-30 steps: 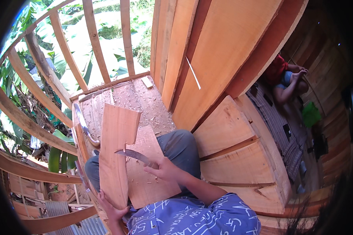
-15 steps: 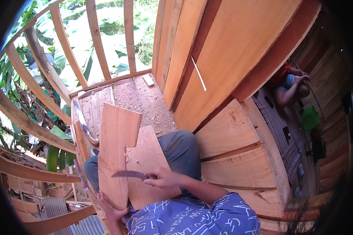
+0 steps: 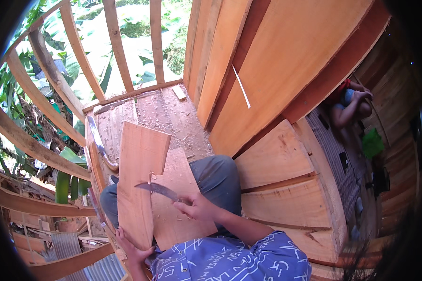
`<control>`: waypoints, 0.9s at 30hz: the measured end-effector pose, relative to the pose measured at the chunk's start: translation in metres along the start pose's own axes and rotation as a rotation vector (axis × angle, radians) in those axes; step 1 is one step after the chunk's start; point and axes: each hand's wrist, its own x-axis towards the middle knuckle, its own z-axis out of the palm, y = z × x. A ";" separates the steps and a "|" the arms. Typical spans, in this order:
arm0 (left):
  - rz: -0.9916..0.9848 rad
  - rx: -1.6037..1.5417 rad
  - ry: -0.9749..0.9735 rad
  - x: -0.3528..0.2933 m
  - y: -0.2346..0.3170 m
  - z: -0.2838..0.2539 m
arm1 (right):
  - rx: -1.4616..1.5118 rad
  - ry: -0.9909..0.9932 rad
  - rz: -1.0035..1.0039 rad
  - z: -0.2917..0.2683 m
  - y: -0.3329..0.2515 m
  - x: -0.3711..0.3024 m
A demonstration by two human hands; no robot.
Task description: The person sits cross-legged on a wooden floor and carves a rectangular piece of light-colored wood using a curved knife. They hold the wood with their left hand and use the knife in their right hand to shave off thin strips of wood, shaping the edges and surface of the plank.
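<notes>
Pinkish-brown wood, a notched board (image 3: 135, 164), lies lengthwise across the seated legs (image 3: 215, 175), overlapping a wider plank (image 3: 180, 229); from my remote post I see the notch in its right edge. My right-hand view shows the right hand (image 3: 197, 206) with fingers curled round the handle of a curved knife (image 3: 158, 188), its blade crossing that edge just below the notch; whether they touch, I cannot tell. The left hand (image 3: 133, 250) spreads thumb from fingers around the board's near left corner. I find moving room over the shaving-strewn floor (image 3: 150, 112) beyond the board's far edge. A long blade (image 3: 96, 137) lies along the floor's left edge, a small wood block (image 3: 178, 92) near its far right corner.
</notes>
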 end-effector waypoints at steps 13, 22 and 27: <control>-0.025 0.030 -0.045 0.003 0.005 -0.003 | -0.076 -0.018 -0.083 -0.001 -0.002 -0.002; 0.004 0.000 0.006 0.003 0.004 0.000 | -0.141 -0.135 -0.025 0.001 -0.001 -0.004; 0.018 0.029 -0.002 0.003 0.005 -0.003 | -0.155 -0.073 -0.034 -0.007 -0.007 0.001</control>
